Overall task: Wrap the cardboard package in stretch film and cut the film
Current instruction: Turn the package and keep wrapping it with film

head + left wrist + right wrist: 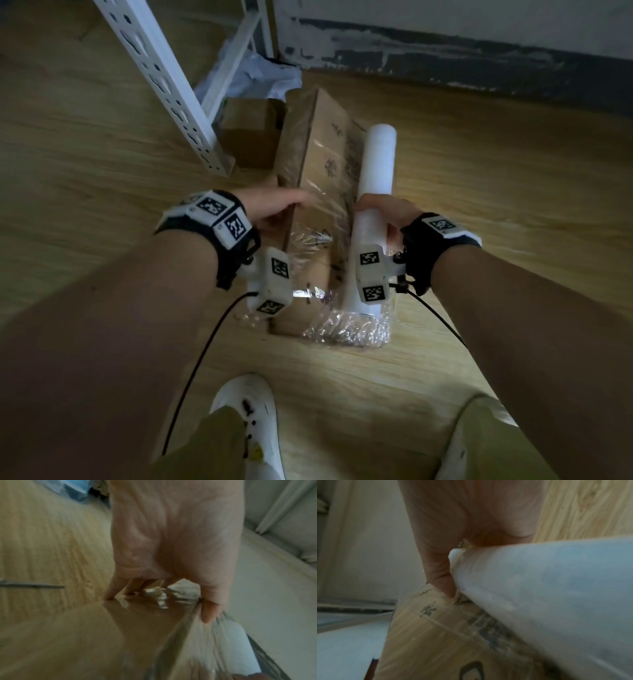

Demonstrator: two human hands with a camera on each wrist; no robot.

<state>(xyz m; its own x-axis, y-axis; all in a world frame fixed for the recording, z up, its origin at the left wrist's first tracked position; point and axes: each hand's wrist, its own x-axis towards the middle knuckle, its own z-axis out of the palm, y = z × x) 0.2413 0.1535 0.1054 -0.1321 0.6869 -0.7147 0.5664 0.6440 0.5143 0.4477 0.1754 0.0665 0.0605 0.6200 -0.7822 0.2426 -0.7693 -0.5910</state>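
A flat cardboard package (325, 154) stands on edge on the wooden floor, its near part covered in clear stretch film (318, 222). My left hand (291, 209) grips its top edge, fingers down the left face and thumb (209, 612) on the filmed side. Along the package's right face lies the long white film roll (378, 161), and my right hand (380, 212) is curled round its middle. In the right wrist view the thumb (443, 582) presses the roll (556, 588) against the printed cardboard (436, 635). Film bunches at the package's near bottom corner (352, 329).
A white perforated shelf post (164, 78) stands at the left, with a small cardboard box (250, 133) and crumpled plastic (260, 75) behind it. A wall with a dark base (479, 58) runs along the back. My white shoes (250, 421) and a black cable (205, 342) are near.
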